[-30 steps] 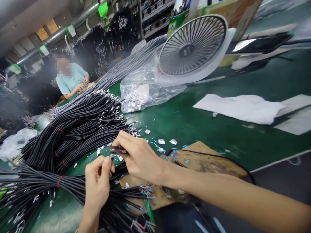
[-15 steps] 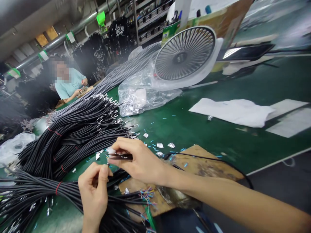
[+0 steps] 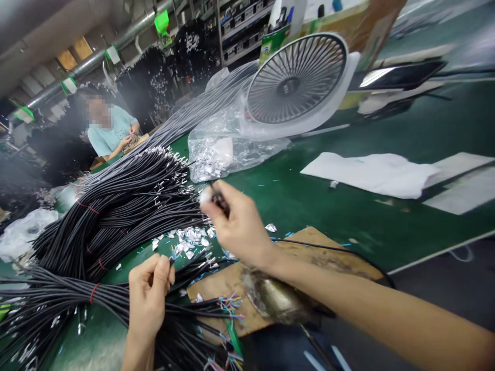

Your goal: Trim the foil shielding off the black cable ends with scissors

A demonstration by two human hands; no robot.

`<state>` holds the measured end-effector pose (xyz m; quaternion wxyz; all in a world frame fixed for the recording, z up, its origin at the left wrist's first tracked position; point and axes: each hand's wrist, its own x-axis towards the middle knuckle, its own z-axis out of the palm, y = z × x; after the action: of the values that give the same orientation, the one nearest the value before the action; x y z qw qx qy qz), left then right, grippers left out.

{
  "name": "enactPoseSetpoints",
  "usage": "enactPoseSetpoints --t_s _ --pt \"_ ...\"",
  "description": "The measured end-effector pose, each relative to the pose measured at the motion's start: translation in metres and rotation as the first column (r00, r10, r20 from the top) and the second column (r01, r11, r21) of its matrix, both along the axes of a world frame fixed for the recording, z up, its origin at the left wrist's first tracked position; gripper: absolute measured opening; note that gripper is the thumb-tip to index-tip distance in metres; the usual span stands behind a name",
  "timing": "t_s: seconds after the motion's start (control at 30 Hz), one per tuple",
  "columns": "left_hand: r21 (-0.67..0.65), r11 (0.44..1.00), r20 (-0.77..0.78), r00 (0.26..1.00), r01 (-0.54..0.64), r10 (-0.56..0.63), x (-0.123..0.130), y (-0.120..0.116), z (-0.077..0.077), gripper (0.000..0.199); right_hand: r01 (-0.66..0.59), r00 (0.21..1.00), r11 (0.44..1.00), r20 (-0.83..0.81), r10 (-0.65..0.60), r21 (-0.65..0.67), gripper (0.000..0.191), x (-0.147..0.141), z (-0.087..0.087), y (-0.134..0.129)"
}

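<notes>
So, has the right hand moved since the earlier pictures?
Yes: the right hand has moved up and rightward in view, closer to the clear plastic bag.

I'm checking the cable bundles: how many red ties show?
5: one tie around the near bundle, left of the left hand; on the pile beyond, an upper-left tie, a middle tie, a lower-left tie and one below. Others may be hidden.

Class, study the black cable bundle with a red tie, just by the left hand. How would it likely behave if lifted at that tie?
The black cable bundle would probably sag, since its cables already bend and fan out. It should stay gathered at the red tie, which cinches it. It may feel fairly heavy, with many cables packed together.
</notes>
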<state>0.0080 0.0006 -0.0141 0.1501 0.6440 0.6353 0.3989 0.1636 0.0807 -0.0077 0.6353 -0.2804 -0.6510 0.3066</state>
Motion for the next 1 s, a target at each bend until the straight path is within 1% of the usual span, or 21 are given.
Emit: enactPoseSetpoints --t_s 0.03,0.07,0.17,0.23,0.3,0.37,0.47,0.57,0.67,0.77,0.9,1.0 --pt "0.006 1.0 0.046 0.999 -0.005 0.005 0.001 0.0 0.0 0.055 0.051 0.999 0.999 -0.015 -0.051 -0.015 0.014 0.001 0.0 0.001" --pt "0.021 1.0 0.091 0.996 -0.022 0.02 0.001 -0.001 0.0 0.053 0.032 0.999 0.999 -0.004 -0.032 -0.008 0.012 0.001 0.001 0.002" --pt "0.069 0.995 0.173 0.983 -0.076 0.063 0.004 -0.002 0.001 0.05 -0.178 0.982 0.984 0.074 0.176 0.029 0.01 -0.003 0.0 -0.002" --pt "0.085 0.993 0.179 0.982 -0.076 0.06 0.006 -0.002 0.002 0.051 -0.291 0.953 0.956 0.084 0.292 -0.021 0.01 -0.005 -0.002 -0.006" --pt "0.1 0.991 0.183 0.981 -0.083 0.064 0.007 -0.003 0.002 0.053 -0.349 0.933 0.933 0.061 0.355 -0.091 0.008 -0.007 -0.002 -0.008" --pt "0.114 0.989 0.184 0.98 -0.095 0.073 0.006 -0.003 0.002 0.052 -0.381 0.921 0.915 0.035 0.389 -0.129 0.009 -0.006 -0.002 -0.01" --pt "0.132 0.985 0.181 0.98 -0.111 0.086 0.006 -0.005 0.002 0.049 -0.365 0.927 0.92 0.031 0.373 -0.14 0.009 -0.004 0.0 -0.012" --pt "0.156 0.98 0.174 0.98 -0.122 0.095 0.007 -0.006 0.002 0.044 -0.363 0.926 0.926 0.069 0.37 -0.104 0.01 -0.002 0.0 -0.013" --pt "0.178 0.976 0.166 0.981 -0.125 0.096 0.009 -0.007 0.002 0.038 -0.375 0.923 0.924 0.07 0.379 -0.071 0.01 -0.002 0.0 -0.013" --pt "0.194 0.974 0.158 0.984 -0.115 0.084 0.009 -0.008 0.002 0.029 -0.341 0.938 0.94 0.06 0.342 -0.036 0.01 -0.002 -0.001 -0.012" --pt "0.206 0.974 0.147 0.987 -0.093 0.063 0.007 -0.007 0.002 0.023 -0.295 0.955 0.954 0.052 0.292 0.048 0.009 -0.001 -0.002 -0.011" --pt "0.224 0.968 0.151 0.986 -0.109 0.076 0.005 -0.007 0.001 0.023 -0.311 0.95 0.938 0.081 0.302 0.152 0.013 0.0 -0.003 -0.012"
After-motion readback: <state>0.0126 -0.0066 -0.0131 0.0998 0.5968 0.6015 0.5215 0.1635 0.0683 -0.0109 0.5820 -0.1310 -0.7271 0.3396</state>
